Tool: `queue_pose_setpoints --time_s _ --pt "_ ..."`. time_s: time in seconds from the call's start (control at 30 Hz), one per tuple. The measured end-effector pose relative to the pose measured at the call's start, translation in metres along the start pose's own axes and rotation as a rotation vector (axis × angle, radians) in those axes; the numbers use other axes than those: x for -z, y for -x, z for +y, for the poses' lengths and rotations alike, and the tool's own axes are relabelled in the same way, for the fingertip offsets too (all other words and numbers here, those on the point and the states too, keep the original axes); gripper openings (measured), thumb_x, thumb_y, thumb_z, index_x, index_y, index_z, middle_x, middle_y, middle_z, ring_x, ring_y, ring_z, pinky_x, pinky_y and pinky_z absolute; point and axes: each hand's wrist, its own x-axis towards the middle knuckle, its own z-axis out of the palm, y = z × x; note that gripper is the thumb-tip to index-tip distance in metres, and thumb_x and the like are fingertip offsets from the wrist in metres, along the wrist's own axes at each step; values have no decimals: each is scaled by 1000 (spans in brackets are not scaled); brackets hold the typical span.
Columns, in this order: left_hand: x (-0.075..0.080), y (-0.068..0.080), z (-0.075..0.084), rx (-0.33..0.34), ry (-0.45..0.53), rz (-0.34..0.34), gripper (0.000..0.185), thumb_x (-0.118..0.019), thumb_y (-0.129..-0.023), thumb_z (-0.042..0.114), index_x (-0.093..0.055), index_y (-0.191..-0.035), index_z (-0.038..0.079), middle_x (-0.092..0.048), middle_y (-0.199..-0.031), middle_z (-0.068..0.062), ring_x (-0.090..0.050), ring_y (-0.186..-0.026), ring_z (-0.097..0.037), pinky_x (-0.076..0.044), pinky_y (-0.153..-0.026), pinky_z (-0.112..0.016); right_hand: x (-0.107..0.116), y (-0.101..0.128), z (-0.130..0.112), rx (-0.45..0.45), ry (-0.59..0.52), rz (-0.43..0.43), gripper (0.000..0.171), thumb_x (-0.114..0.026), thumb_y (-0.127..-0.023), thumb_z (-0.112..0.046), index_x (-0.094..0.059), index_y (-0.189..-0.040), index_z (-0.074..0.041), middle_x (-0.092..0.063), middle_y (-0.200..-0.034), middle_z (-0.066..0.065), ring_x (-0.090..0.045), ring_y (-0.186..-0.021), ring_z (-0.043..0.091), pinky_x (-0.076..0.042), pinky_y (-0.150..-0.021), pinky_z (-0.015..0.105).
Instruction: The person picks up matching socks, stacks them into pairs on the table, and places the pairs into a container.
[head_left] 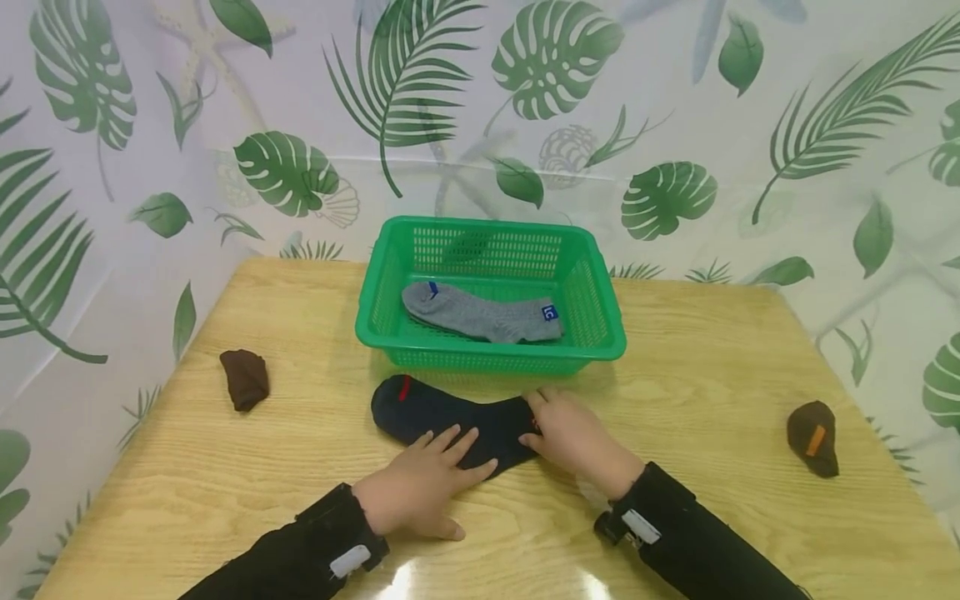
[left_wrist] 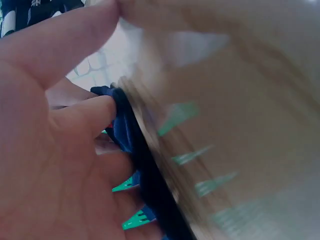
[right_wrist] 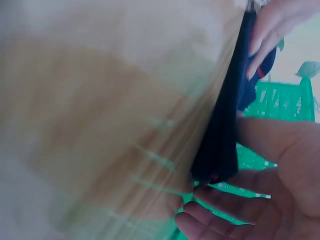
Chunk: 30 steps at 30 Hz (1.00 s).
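Observation:
A dark navy sock (head_left: 457,417) lies flat on the table, its red-marked toe to the left and cuff to the right. My left hand (head_left: 420,483) rests its spread, fairly straight fingers on the sock's near middle, thumb apart on the wood. At the cuff, my right hand (head_left: 566,433) grips the sock, thumb at the near side and fingers at the far side. The right wrist view shows the right thumb (right_wrist: 265,137) against the sock (right_wrist: 220,140), fingers round the cuff end. Part of the cuff's red lettering is hidden by that hand.
Just behind the sock stands a green plastic basket (head_left: 491,354) with grey socks (head_left: 483,315) in it. A bunched brown sock (head_left: 245,379) lies at the left; another with an orange mark (head_left: 812,439) is at the right. A leaf-print sheet (head_left: 450,175) backs the wooden table (head_left: 697,358).

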Motion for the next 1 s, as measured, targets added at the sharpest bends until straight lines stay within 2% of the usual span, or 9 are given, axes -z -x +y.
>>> queue_pose_setpoints --time_s 0.17,0.23,0.3,0.37,0.47,0.53,0.67,0.8,1.0 --pt "-1 -2 -1 -8 -3 -28 80 -63 -86 59 -25 -153 36 -13 -162 -8 -14 -147 -32 -22 -115 -52 1 -3 8 -36 -53 -49 63 -79 -82 -32 -55 -129 2 -60 -119 19 -59 -109 36 -48 -92 47" --pt "3 -3 -7 -25 65 -11 73 -60 -90 55 -30 -153 34 -19 -160 -9 -19 -146 -32 -24 -114 -52 3 -5 11 -42 -83 -66 63 -79 -82 -32 -54 -130 2 -59 -119 20 -58 -109 37 -48 -92 48" --pt "11 -2 -16 -20 191 55 66 -60 -93 48 -36 -151 27 -30 -156 -11 -28 -143 -33 -28 -112 -51 5 -7 14 -61 -134 -77 60 -78 -83 -31 -55 -127 3 -62 -109 17 -61 -100 34 -51 -85 45" --pt "19 2 -30 18 300 171 58 -60 -95 39 -44 -147 17 -43 -149 -13 -39 -136 -33 -34 -109 -49 6 -9 18 -84 -193 -78 50 -77 -84 -29 -59 -118 3 -63 -96 13 -62 -87 29 -51 -76 41" --pt "26 8 -54 164 363 365 53 -66 -93 30 -52 -138 5 -55 -135 -18 -51 -124 -36 -41 -103 -48 5 -9 24 -131 -264 -76 32 -76 -85 -26 -62 -98 -1 -58 -77 5 -54 -71 20 -46 -64 35" --pt "24 12 -69 283 346 416 53 -70 -90 27 -55 -134 2 -57 -129 -21 -54 -118 -38 -45 -97 -49 5 -9 26 -143 -278 -85 26 -77 -84 -24 -62 -87 -4 -57 -74 3 -52 -68 18 -45 -61 32" --pt "11 12 -88 419 359 410 61 -78 -83 23 -55 -133 -2 -57 -125 -26 -55 -114 -43 -46 -94 -50 6 -10 25 -156 -280 -133 30 -76 -84 -21 -54 -67 -10 -47 -62 -2 -43 -58 14 -36 -54 27" --pt "3 8 -95 453 409 406 67 -81 -79 19 -52 -135 -4 -56 -128 -26 -53 -118 -43 -44 -98 -51 9 -16 21 -170 -284 -190 46 -75 -86 -20 -39 -57 -15 -31 -54 -5 -30 -51 11 -25 -51 25" --pt "0 4 -105 484 501 372 61 -81 -79 23 -56 -126 -7 -62 -120 -23 -58 -112 -39 -46 -95 -48 9 -21 26 -171 -329 -244 48 -75 -85 -20 -38 -55 -16 -31 -53 -7 -29 -50 10 -24 -51 24"
